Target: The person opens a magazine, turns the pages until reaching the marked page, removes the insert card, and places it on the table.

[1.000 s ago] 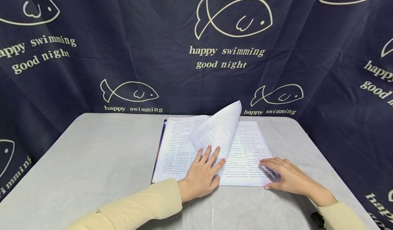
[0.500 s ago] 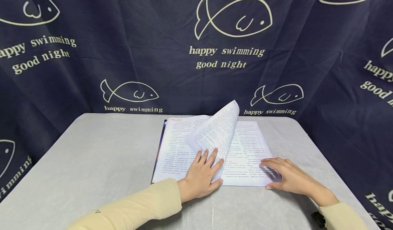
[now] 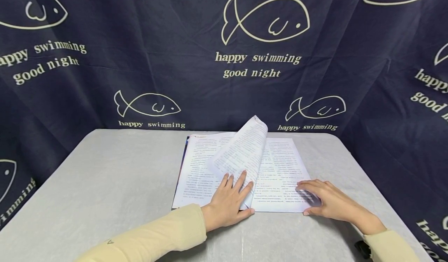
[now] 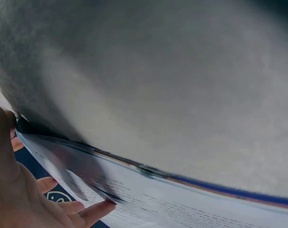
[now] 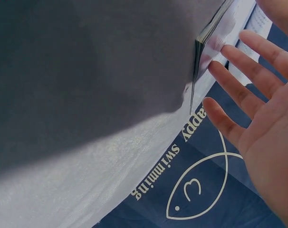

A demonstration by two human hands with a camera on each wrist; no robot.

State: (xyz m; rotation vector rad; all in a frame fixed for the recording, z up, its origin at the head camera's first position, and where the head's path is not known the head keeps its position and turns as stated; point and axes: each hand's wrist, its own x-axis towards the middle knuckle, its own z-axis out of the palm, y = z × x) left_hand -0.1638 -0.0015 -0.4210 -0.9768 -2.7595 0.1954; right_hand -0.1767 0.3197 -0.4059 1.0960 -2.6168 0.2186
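The left hand (image 3: 225,203) lies at lower centre of the head view, its fingers spread and nearly straight over the lower part of a lifted page (image 3: 241,145), its thumb reaching to the book's bottom edge. The right hand (image 3: 330,201), at lower right, rests by the bottom right corner of the open book (image 3: 285,165), fingers spread and gently bent, pinching nothing.

The book lies at the centre of the frame, near the table's far edge. Its white leaves carry small printed lines; a dark blue cover edge shows along the left side. The lifted page curls up, its tip folded over and standing above the rest, the sheet leaning to the left.

Cream sleeves cover both arms, the left sleeve (image 3: 150,234) at lower left, the right sleeve (image 3: 390,246) at lower right. Beneath is a pale grey table (image 3: 105,184); behind hangs a navy cloth (image 3: 189,60) with outlined fish and "happy swimming good night".
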